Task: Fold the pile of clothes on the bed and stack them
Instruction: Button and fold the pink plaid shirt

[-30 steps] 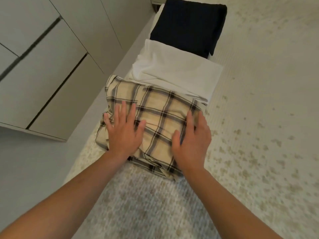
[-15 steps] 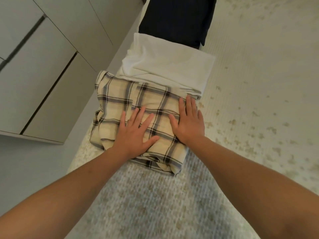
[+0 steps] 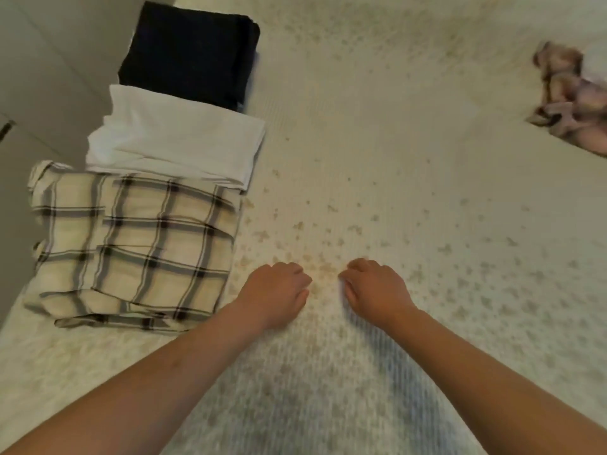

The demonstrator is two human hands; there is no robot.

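Speckled bed (image 3: 410, 159) carries all. Along its left edge, folded in a row: plaid shirt (image 3: 131, 247), white garment (image 3: 177, 142), dark garment (image 3: 190, 54). Unfolded pinkish clothes (image 3: 571, 100) far right. Left hand (image 3: 279, 290) and right hand (image 3: 374, 289), fingers loosely curled, holding nothing, on the bedcover.

Looking like a bedroom in a home: a bed (image 3: 410, 159) spreading across most of the view under a cream, speckled cover, folded clothes (image 3: 177, 149) sitting in a row along its left edge, plain pale cabinet fronts (image 3: 39, 77) standing just beside it, crumpled pinkish clothing (image 3: 571, 103) lying far right.
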